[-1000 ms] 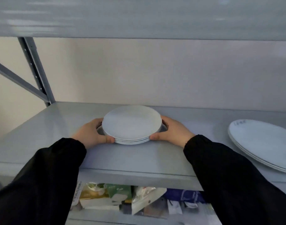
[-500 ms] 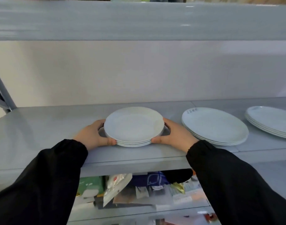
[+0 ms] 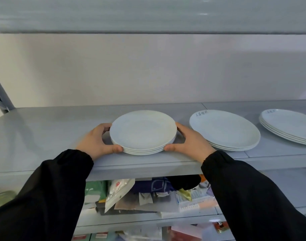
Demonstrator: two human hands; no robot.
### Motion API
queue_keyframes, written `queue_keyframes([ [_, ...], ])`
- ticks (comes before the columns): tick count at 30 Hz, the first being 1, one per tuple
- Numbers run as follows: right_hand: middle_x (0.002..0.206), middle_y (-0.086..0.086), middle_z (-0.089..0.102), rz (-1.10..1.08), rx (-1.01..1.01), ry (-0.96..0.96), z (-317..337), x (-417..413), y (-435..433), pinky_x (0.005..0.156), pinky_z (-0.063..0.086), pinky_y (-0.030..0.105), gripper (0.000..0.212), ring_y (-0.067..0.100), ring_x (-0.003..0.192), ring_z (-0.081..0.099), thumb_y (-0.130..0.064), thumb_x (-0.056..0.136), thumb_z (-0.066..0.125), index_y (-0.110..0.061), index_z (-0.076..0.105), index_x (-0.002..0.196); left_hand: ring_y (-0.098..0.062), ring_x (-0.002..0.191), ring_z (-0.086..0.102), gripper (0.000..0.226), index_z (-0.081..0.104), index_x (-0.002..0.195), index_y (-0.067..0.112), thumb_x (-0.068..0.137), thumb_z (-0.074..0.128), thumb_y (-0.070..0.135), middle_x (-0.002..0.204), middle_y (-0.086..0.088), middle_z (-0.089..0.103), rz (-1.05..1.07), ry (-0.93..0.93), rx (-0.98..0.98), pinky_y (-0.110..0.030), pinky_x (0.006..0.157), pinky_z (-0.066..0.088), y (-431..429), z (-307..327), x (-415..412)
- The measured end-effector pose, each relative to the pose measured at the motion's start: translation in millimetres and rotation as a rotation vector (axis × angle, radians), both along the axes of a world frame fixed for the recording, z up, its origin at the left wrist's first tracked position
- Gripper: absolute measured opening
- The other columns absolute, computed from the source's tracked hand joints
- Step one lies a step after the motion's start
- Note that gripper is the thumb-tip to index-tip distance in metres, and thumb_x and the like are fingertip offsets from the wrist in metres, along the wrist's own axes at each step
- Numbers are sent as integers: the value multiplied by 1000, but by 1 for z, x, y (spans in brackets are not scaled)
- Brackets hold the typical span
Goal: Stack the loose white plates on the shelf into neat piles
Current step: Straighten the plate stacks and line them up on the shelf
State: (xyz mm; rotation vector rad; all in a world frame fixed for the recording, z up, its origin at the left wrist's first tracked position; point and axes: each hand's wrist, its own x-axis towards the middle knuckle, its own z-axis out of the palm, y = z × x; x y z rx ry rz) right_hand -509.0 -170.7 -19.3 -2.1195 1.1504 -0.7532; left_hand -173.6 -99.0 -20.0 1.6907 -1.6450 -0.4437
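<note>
Three piles share a grey metal shelf against a pale plain wall.
The small pile of round white plates sits near the shelf's front edge. The left hand and right hand clasp its opposite rims. A wider white plate pile lies just right, a third white pile beyond. The lower grey shelf holds jumbled packets.

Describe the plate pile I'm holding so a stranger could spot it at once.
On the grey shelf, it is the leftmost pile of white plates, between left hand and right hand. Unlike the middle pile and right pile, its top plate bears no writing.
</note>
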Motion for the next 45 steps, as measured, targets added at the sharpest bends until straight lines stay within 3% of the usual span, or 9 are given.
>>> queue_keyframes([
  [5,143,-19,52,19,-4,4,0,-1,0,102,42,32,95,6,131,45,-63,66,82,-49,33,146,-12,127,46,121,44,137,20,32,81,68,136,3,52,-35,29,8,-29,103,36,0,2,-2],
  [9,145,-15,51,30,-8,50,1,1,1,105,42,35,99,9,133,44,-65,68,79,-50,26,150,-13,132,44,123,40,144,20,38,82,67,140,4,51,-114,-12,8,-41,111,35,3,7,-4],
  [16,148,-14,48,33,1,46,2,1,2,108,41,40,98,10,136,42,-62,70,80,-48,26,151,-4,125,48,114,45,140,26,38,83,60,131,13,56,-135,35,-15,-24,103,36,5,8,-8],
  [20,147,-15,48,37,1,31,2,1,2,108,41,38,96,9,136,42,-58,70,81,-47,29,150,4,120,48,107,45,134,38,38,83,63,122,29,53,-137,32,-23,-10,94,35,7,9,-9],
  [25,142,-23,51,32,-5,14,2,-1,2,100,42,29,90,3,132,44,-59,70,81,-52,32,145,-6,125,48,110,46,138,32,38,83,61,128,15,56,-94,0,-15,-26,102,36,5,5,-6],
  [35,141,-23,51,33,-1,21,3,-2,5,105,43,34,90,3,132,44,-61,69,80,-50,33,145,-10,127,48,110,46,138,31,39,82,64,131,9,57,-86,-24,2,-33,107,38,6,7,-7],
  [38,146,-18,48,31,-9,43,4,-1,5,108,42,38,94,6,134,43,-62,69,80,-45,32,148,-13,129,47,103,45,138,24,50,72,69,135,4,55,-105,-9,-8,-36,108,36,8,8,-9],
  [41,160,-13,27,-32,-8,31,9,-7,9,116,30,34,117,8,144,28,-67,65,79,-31,17,158,-16,140,35,106,32,150,19,62,53,74,153,1,39,11,41,-80,-39,115,27,14,10,-12],
  [45,160,-16,27,-32,-119,-38,26,-39,19,118,27,30,117,2,144,28,-75,61,71,-32,20,157,-2,134,36,80,28,151,32,83,62,56,150,9,39,92,-20,-318,-26,105,29,13,29,-51],
])
